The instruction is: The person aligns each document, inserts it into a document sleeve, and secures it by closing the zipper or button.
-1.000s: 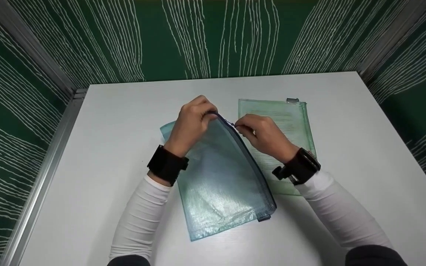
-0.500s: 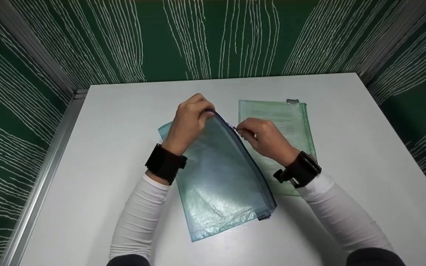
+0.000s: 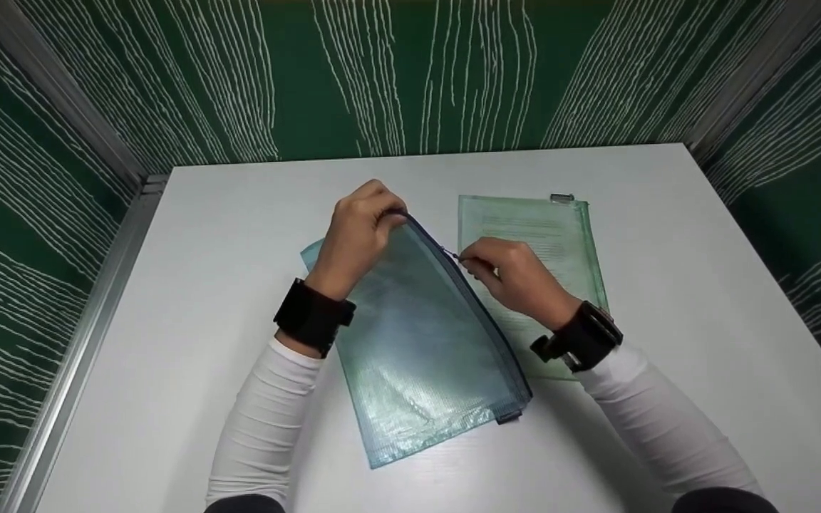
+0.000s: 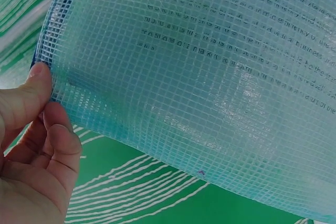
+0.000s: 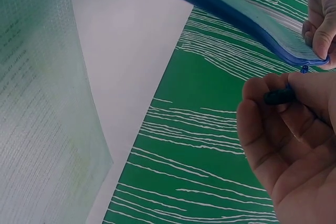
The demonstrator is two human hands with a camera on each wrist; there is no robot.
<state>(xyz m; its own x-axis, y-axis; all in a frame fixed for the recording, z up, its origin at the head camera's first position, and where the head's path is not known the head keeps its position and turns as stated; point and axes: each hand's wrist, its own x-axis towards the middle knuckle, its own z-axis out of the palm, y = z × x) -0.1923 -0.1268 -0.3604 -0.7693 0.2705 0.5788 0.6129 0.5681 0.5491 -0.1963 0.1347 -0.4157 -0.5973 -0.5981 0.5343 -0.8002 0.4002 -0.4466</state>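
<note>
A translucent blue mesh zipper pouch slants over the table, its dark blue zipper running down the right side. At its upper corner my left hand pinches the edge between thumb and fingers; the left wrist view shows this grip close up. Printed text shows through the mesh. My right hand pinches the zipper pull, a dark piece between thumb and fingers, a short way down the zipper from the left hand. The pull's cord stretches out from the zipper.
A green mesh zipper pouch with a printed sheet inside lies on the white table, partly behind the right hand and the blue pouch. Green walls with white wavy lines stand behind the table and at both sides.
My right hand has moved a little down and right along the zipper with the pull. My left hand has drifted slightly left, keeping the corner.
</note>
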